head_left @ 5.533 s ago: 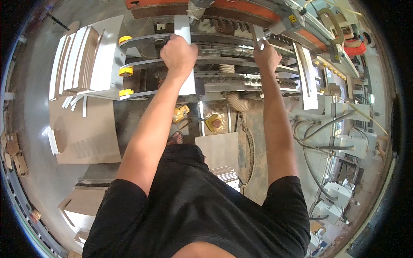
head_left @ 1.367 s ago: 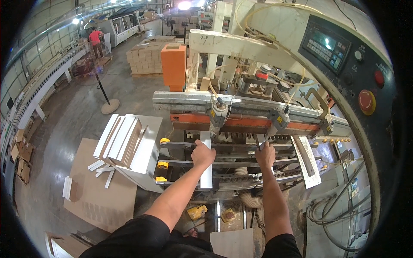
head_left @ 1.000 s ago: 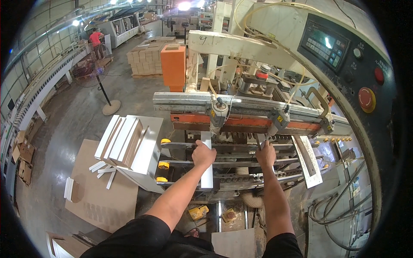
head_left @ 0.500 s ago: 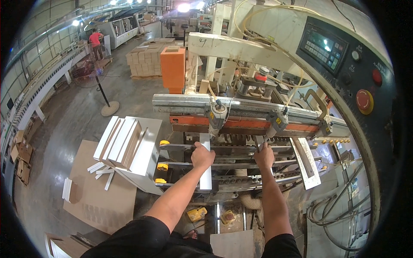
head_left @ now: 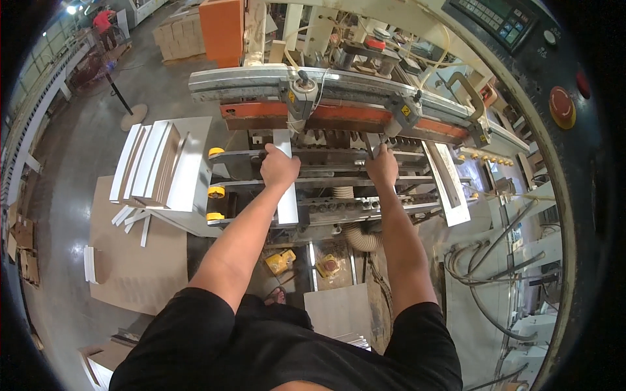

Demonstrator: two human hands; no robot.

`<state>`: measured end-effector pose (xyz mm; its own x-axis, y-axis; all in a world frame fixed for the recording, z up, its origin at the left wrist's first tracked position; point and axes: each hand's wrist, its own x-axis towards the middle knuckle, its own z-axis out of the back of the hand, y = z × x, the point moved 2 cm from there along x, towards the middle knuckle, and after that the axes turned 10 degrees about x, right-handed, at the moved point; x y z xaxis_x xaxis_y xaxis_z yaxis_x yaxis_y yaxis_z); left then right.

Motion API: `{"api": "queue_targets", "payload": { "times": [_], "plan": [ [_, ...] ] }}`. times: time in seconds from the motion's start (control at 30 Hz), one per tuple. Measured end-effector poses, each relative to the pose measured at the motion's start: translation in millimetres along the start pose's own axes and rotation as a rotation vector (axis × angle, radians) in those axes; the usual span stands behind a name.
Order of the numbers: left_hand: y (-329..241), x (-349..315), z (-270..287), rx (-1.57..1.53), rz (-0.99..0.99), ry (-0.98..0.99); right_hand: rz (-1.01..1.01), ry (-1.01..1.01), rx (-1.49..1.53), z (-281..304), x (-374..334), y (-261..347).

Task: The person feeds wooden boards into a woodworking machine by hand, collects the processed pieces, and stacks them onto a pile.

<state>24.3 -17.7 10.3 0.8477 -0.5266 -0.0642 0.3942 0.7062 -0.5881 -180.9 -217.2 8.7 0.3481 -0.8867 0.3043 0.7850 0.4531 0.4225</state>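
Left hand (head_left: 279, 168) clamped on narrow white panel (head_left: 285, 195); panel long axis runs near-far, far end under machine's orange beam (head_left: 339, 117). Right hand (head_left: 382, 167) closed on machine rail (head_left: 326, 156), right of panel.

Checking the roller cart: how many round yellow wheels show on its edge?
3 round yellow wheels: top, middle and bottom, stacked along the cart's right edge, left of the left hand. Others may be hidden.
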Motion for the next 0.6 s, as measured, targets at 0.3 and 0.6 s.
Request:
{"api": "queue_targets", "payload": {
  "times": [0.3,0.6],
  "plan": [
    [-3.8,-7.9,-2.8,0.014,0.01,0.031,0.003,-0.007,-0.001,4.1,-7.7,-8.7],
    [0.2,-3.1,-0.3,0.047,0.015,0.019,-0.039,0.023,0.029,-0.1,-5.0,-1.8]
  ]
}}
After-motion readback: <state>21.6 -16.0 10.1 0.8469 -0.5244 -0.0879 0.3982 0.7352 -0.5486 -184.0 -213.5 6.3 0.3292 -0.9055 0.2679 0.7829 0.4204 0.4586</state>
